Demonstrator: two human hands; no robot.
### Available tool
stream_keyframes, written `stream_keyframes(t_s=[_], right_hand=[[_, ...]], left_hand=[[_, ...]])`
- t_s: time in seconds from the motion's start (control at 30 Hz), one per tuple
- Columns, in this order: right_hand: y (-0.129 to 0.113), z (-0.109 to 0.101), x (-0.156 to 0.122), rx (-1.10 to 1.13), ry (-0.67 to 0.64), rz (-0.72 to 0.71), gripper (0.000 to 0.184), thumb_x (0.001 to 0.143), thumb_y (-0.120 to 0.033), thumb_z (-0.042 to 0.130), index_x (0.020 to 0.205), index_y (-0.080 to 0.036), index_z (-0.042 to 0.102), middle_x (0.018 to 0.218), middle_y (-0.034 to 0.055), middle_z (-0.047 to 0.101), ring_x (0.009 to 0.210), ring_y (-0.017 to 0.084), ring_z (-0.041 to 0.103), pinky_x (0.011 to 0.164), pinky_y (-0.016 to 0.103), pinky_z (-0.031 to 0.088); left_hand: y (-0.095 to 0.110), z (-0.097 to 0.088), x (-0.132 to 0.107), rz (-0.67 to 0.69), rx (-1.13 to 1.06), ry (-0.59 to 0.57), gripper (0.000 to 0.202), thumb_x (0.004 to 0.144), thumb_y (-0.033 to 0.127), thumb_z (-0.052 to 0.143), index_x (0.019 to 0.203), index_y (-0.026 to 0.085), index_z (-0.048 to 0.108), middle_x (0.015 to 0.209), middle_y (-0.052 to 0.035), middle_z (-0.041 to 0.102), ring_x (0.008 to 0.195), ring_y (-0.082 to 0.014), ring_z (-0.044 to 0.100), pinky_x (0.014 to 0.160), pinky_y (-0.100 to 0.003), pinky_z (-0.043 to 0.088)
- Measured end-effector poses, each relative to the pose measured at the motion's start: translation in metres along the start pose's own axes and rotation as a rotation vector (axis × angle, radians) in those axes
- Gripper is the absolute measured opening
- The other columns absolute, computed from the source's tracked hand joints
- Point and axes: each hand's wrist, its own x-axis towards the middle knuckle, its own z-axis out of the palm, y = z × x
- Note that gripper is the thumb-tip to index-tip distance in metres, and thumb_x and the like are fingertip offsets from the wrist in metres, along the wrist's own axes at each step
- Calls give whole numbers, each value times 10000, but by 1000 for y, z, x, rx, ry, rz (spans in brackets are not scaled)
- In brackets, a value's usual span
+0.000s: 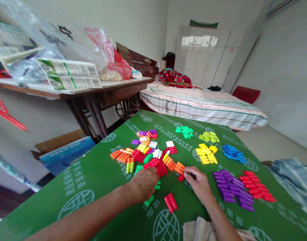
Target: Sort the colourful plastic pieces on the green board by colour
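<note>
My left hand (pixel 144 184) is closed, knuckles up, over the near side of a mixed pile of small plastic tubes; whatever its fingers grip is hidden beneath it. Dark red tubes (pixel 161 167) and green tubes (pixel 138 169) lie around its fingers. My right hand (pixel 199 184) has thumb and forefinger brought together at the pile's right edge, touching or very near orange tubes (pixel 179 167) and a red tube (pixel 181 177). I cannot make out what is in that pinch. Two joined red tubes (pixel 171 203) lie apart, between my forearms.
Sorted groups lie on the green table (pixel 113 214): purple (pixel 231 187), red (pixel 257 186), blue (pixel 234 153), yellow (pixel 206 153), lime (pixel 209 136) and green (pixel 184 131). A cloth (pixel 200 229) rests at the near edge. Left stands a sewing-machine table (pixel 118 87); a bed (pixel 201 100) lies beyond.
</note>
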Motion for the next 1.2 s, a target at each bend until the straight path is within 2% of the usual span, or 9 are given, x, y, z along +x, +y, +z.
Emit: stream_keyframes(t_s=[0.07, 0.17, 0.3, 0.47, 0.67, 0.83, 1.0, 1.2], right_hand=[[0, 0, 0, 7, 0, -5, 156, 762, -330, 620, 816, -215, 710, 887, 51, 685, 873, 194, 631, 820, 321, 493], [-2, 1, 0, 15, 0, -5, 150, 769, -321, 615, 817, -215, 710, 882, 52, 684, 871, 192, 632, 826, 319, 492], [-5, 3, 0, 28, 12, -5, 151, 772, -329, 614, 803, -217, 710, 869, 51, 684, 859, 189, 635, 801, 295, 500], [-5, 6, 0, 44, 38, -10, 103, 764, -272, 618, 792, -223, 705, 878, 48, 684, 856, 182, 639, 787, 271, 510], [1, 10, 0, 41, 62, -38, 78, 760, -236, 619, 772, -229, 696, 877, 53, 686, 854, 183, 646, 770, 255, 525], [5, 11, 2, 38, 96, -103, 88, 756, -210, 614, 767, -238, 697, 852, 54, 690, 831, 179, 652, 754, 248, 537], [10, 11, 4, 4, 85, -147, 101, 755, -212, 611, 775, -243, 705, 846, 56, 694, 817, 180, 656, 742, 244, 544], [7, 12, 2, 11, 93, -101, 90, 754, -235, 615, 755, -242, 704, 847, 57, 694, 825, 185, 656, 747, 248, 544]], left_hand=[[-2, 0, 0, 2, -15, 0, 314, 783, 195, 536, 1082, 127, 603, 1179, -151, 573, 1078, -282, 555, 915, -402, 468], [-8, -4, 4, -2, -61, 77, 282, 765, 201, 540, 1036, 158, 607, 1154, -133, 588, 1061, -273, 561, 898, -395, 473], [-22, -18, 30, 4, -129, 233, 252, 762, 238, 535, 996, 180, 608, 1044, -101, 619, 948, -244, 604, 821, -359, 495], [-34, -42, 105, -68, -160, 419, 243, 771, 280, 543, 985, 198, 625, 1017, -71, 637, 933, -215, 616, 805, -296, 489], [-32, -63, 208, -176, -168, 420, 237, 767, 257, 577, 981, 177, 636, 1084, -104, 652, 1004, -227, 611, 833, -290, 494], [-30, -65, 264, -210, -168, 411, 239, 822, 241, 561, 1022, 123, 618, 1116, -142, 628, 1024, -224, 601, 859, -339, 493], [-27, -59, 287, -195, -169, 396, 278, 864, 327, 550, 1051, 126, 597, 1132, -102, 606, 1024, -204, 585, 882, -406, 481], [-29, -54, 288, -193, -176, 432, 305, 868, 328, 547, 1090, 122, 575, 1161, -113, 580, 1016, -202, 581, 871, -389, 486]])
